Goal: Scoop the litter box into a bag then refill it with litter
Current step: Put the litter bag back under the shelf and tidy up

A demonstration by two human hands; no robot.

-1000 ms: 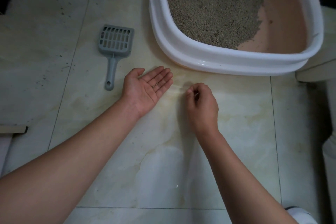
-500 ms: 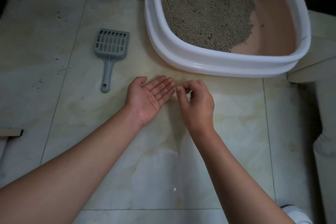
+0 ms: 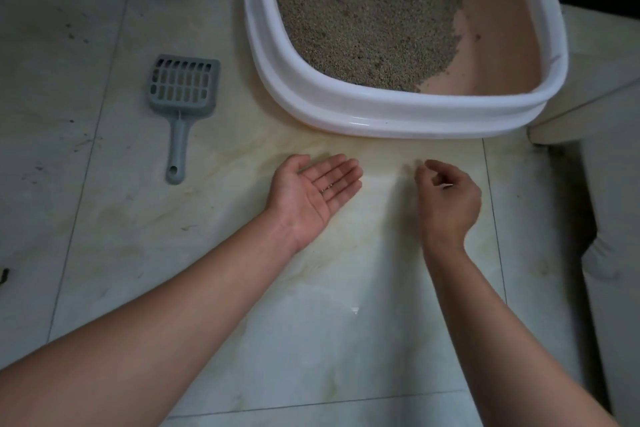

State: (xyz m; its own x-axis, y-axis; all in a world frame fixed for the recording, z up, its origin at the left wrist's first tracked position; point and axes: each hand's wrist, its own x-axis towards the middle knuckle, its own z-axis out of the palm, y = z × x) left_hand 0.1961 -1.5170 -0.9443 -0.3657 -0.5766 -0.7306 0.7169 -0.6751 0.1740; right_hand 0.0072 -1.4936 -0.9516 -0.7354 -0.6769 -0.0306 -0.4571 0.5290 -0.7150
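I am looking down through the head camera at two bare forearms reaching forward over a pale tiled floor (image 3: 104, 253). The left hand (image 3: 313, 194) is low over the tiles with its palm up. Its fingers are straight and pressed side by side, and the thumb is spread to the left. A few tiny specks sit across the fingers, and it grips nothing.

The right hand (image 3: 448, 199) is to its right and apart from it, with its back toward the camera and the wrist bent. Its fingers curl inward, and the thumb and forefinger tips are close together, pointing left. Those tips are blurred, so I cannot tell whether they pinch anything.

The litter box (image 3: 381, 121), white-rimmed and pink inside, stands on the floor beyond both hands. Grey-brown litter (image 3: 363, 21) is heaped toward its left side. A grey slotted scoop (image 3: 181, 94) lies flat on the floor left of the box with its handle toward me, untouched.
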